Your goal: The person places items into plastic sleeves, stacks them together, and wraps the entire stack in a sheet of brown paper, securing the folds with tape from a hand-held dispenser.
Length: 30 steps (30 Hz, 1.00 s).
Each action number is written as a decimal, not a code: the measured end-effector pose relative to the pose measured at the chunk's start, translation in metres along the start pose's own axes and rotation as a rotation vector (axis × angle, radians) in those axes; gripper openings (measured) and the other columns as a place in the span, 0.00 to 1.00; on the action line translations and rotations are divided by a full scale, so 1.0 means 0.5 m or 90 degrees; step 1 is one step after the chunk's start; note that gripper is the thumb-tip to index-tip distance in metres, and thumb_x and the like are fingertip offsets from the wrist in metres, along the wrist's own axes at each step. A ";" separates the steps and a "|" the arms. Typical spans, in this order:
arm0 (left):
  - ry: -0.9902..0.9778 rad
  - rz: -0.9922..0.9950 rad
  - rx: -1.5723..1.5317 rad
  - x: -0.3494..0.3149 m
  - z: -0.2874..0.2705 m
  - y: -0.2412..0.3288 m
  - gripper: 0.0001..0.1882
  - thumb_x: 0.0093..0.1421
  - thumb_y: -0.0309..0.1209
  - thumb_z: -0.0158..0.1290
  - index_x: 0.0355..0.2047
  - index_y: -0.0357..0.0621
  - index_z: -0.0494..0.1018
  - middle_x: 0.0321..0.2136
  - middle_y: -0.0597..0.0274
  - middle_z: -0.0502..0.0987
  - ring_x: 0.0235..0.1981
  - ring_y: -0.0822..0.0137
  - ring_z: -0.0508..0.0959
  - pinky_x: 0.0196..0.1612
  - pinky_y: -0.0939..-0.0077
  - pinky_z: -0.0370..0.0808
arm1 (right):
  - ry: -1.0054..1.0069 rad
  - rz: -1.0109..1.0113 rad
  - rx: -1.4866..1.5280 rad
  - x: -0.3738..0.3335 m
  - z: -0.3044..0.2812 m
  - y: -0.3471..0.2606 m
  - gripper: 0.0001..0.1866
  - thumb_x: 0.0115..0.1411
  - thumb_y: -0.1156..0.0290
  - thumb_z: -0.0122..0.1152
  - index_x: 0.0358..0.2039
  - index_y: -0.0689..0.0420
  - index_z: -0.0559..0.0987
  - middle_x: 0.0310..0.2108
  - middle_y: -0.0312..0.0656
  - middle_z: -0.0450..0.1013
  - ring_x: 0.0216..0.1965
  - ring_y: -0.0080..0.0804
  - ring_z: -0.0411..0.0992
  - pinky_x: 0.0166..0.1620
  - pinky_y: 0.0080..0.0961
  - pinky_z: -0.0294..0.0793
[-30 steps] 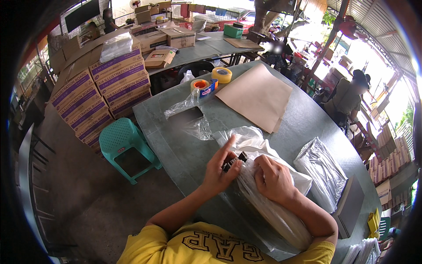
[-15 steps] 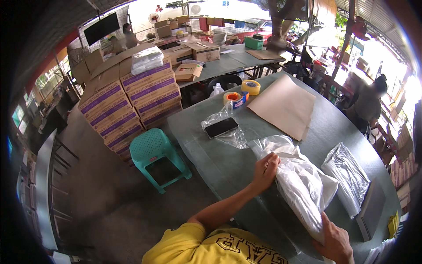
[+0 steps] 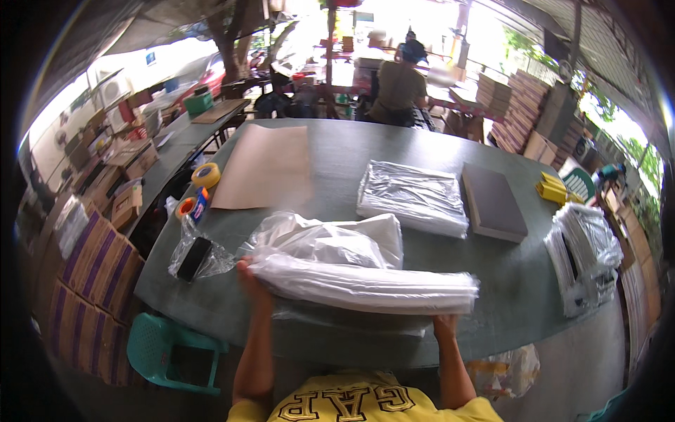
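Head view: a long white bundle of layered plastic film (image 3: 373, 287) is held lengthwise at the near side of a smooth grey-green counter (image 3: 506, 281), just in front of a loose, crumpled white plastic sheet (image 3: 330, 239). Its left end is pinched by the grip of the left hand (image 3: 250, 276), which is blurred; the right hand (image 3: 444, 325) is placed beneath the right end, its fingers hidden, so whether that grip is spread or pressed together cannot be told. Slippage is judged the likeliest fault, since little friction is offered by slick film; sagging or fanning of the layers could be caused by uneven support of the middle. The loose sheet could also be snagged and dragged. The bundle is ridged along its length; by contrast, a flat rectangular stack in clear glossy film (image 3: 415, 197) is wrinkled, and a dark grey rectangular block with a paler side (image 3: 494, 200) is matt and sharp-cornered.
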<state>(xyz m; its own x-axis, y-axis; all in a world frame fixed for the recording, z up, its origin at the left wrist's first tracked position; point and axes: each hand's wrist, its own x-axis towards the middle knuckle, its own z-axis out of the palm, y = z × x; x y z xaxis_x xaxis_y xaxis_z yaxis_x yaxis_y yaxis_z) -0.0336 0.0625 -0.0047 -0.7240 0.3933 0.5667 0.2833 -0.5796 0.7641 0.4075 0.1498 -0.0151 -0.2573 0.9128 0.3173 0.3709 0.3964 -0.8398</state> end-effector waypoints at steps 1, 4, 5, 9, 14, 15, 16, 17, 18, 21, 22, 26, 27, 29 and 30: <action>0.023 -0.023 -0.030 -0.014 -0.004 -0.010 0.27 0.61 0.54 0.35 0.38 0.38 0.63 0.38 0.61 0.67 0.37 0.68 0.66 0.40 0.69 0.66 | 0.004 0.002 0.087 0.011 0.003 -0.034 0.26 0.42 0.64 0.69 0.42 0.60 0.73 0.40 0.42 0.71 0.42 0.38 0.69 0.47 0.37 0.66; 0.094 -0.127 -0.097 -0.042 0.049 0.070 0.29 0.61 0.56 0.35 0.45 0.40 0.59 0.42 0.59 0.66 0.40 0.67 0.66 0.44 0.67 0.66 | 0.065 -0.033 0.244 0.044 -0.052 -0.139 0.26 0.41 0.59 0.71 0.38 0.61 0.75 0.34 0.41 0.74 0.38 0.34 0.72 0.43 0.31 0.71; 0.107 -0.166 -0.113 -0.052 0.083 0.120 0.30 0.61 0.56 0.35 0.46 0.40 0.58 0.43 0.58 0.65 0.43 0.67 0.66 0.46 0.66 0.65 | 0.095 -0.053 0.260 0.058 -0.079 -0.166 0.26 0.41 0.57 0.72 0.37 0.62 0.76 0.32 0.40 0.75 0.36 0.32 0.73 0.41 0.29 0.73; 0.034 0.083 0.187 -0.179 0.150 0.094 0.28 0.64 0.50 0.33 0.54 0.40 0.53 0.49 0.56 0.61 0.51 0.65 0.63 0.56 0.66 0.59 | 0.205 -0.295 -0.248 0.095 -0.286 -0.204 0.36 0.25 0.51 0.78 0.30 0.64 0.76 0.23 0.39 0.75 0.26 0.26 0.74 0.30 0.22 0.72; -0.225 -0.232 0.054 -0.290 0.354 0.100 0.25 0.65 0.48 0.34 0.49 0.40 0.61 0.40 0.60 0.68 0.45 0.68 0.67 0.53 0.73 0.62 | 0.083 -0.237 -0.247 0.117 -0.515 -0.356 0.35 0.32 0.49 0.74 0.37 0.59 0.74 0.31 0.42 0.75 0.30 0.32 0.75 0.32 0.27 0.74; -0.275 -0.342 0.017 -0.279 0.392 0.122 0.25 0.64 0.49 0.35 0.48 0.40 0.64 0.38 0.61 0.69 0.44 0.68 0.68 0.52 0.74 0.63 | 0.064 -0.257 -0.338 0.133 -0.536 -0.381 0.33 0.32 0.48 0.74 0.34 0.59 0.76 0.27 0.41 0.75 0.27 0.31 0.75 0.31 0.27 0.73; -0.265 -0.317 0.007 -0.273 0.427 0.152 0.26 0.63 0.50 0.37 0.47 0.38 0.64 0.38 0.60 0.70 0.44 0.68 0.69 0.52 0.73 0.63 | 0.044 -0.277 -0.427 0.148 -0.547 -0.392 0.31 0.31 0.48 0.73 0.30 0.59 0.77 0.24 0.41 0.75 0.25 0.30 0.75 0.29 0.27 0.73; -0.265 -0.299 -0.016 -0.274 0.476 0.189 0.27 0.62 0.51 0.39 0.47 0.37 0.65 0.38 0.59 0.71 0.45 0.68 0.69 0.53 0.73 0.62 | 0.076 -0.295 -0.485 0.155 -0.551 -0.385 0.30 0.32 0.41 0.69 0.19 0.57 0.73 0.16 0.40 0.71 0.20 0.37 0.73 0.27 0.31 0.71; -0.262 -0.290 -0.031 -0.287 0.518 0.220 0.28 0.62 0.51 0.40 0.46 0.35 0.65 0.38 0.58 0.72 0.45 0.67 0.70 0.53 0.73 0.62 | 0.091 -0.295 -0.537 0.162 -0.559 -0.373 0.30 0.34 0.40 0.67 0.19 0.56 0.73 0.16 0.41 0.71 0.20 0.38 0.73 0.27 0.31 0.71; -0.398 -0.185 -0.021 -0.318 0.649 0.317 0.33 0.58 0.54 0.46 0.50 0.36 0.63 0.43 0.56 0.70 0.47 0.65 0.69 0.54 0.71 0.62 | 0.107 -0.257 -0.632 0.180 -0.596 -0.370 0.29 0.38 0.40 0.64 0.20 0.56 0.73 0.16 0.42 0.72 0.21 0.39 0.74 0.27 0.32 0.71; -0.420 -0.104 -0.011 -0.332 0.685 0.317 0.36 0.53 0.54 0.51 0.51 0.36 0.61 0.46 0.53 0.68 0.49 0.62 0.68 0.53 0.70 0.63 | 0.107 -0.241 -0.647 0.186 -0.601 -0.365 0.28 0.39 0.41 0.64 0.21 0.56 0.73 0.16 0.42 0.72 0.21 0.39 0.74 0.27 0.32 0.72; -0.394 0.146 0.122 -0.331 0.812 0.321 0.50 0.40 0.47 0.66 0.57 0.37 0.53 0.52 0.49 0.63 0.52 0.59 0.66 0.53 0.67 0.63 | 0.039 -0.300 -0.575 0.203 -0.603 -0.352 0.27 0.43 0.44 0.63 0.23 0.58 0.70 0.15 0.43 0.71 0.21 0.39 0.74 0.28 0.31 0.73; -0.423 0.082 0.081 -0.327 0.833 0.318 0.51 0.38 0.44 0.67 0.58 0.37 0.52 0.51 0.49 0.64 0.52 0.60 0.66 0.54 0.67 0.63 | 0.039 -0.312 -0.575 0.203 -0.606 -0.350 0.27 0.43 0.45 0.63 0.23 0.58 0.69 0.15 0.43 0.71 0.21 0.39 0.74 0.28 0.30 0.73; -0.481 -0.044 0.004 -0.305 0.849 0.306 0.54 0.35 0.38 0.70 0.58 0.36 0.50 0.50 0.49 0.65 0.52 0.61 0.65 0.54 0.68 0.63 | 0.040 -0.339 -0.566 0.210 -0.606 -0.342 0.26 0.43 0.46 0.63 0.24 0.58 0.69 0.15 0.43 0.71 0.21 0.39 0.74 0.28 0.30 0.73; -0.540 -0.141 -0.010 -0.294 0.854 0.336 0.50 0.35 0.33 0.70 0.57 0.34 0.54 0.47 0.51 0.69 0.51 0.64 0.66 0.53 0.69 0.64 | 0.021 -0.325 -0.563 0.218 -0.614 -0.333 0.26 0.44 0.47 0.63 0.26 0.59 0.68 0.15 0.42 0.70 0.21 0.39 0.74 0.28 0.30 0.73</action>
<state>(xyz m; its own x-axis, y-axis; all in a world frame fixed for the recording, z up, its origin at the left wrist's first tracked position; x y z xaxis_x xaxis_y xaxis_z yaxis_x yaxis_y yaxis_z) 0.3887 0.2122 0.1719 -0.0475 0.8922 0.4491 0.1790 -0.4347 0.8826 0.5916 0.2134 0.2945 -0.5495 0.6114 0.5694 0.7534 0.6573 0.0214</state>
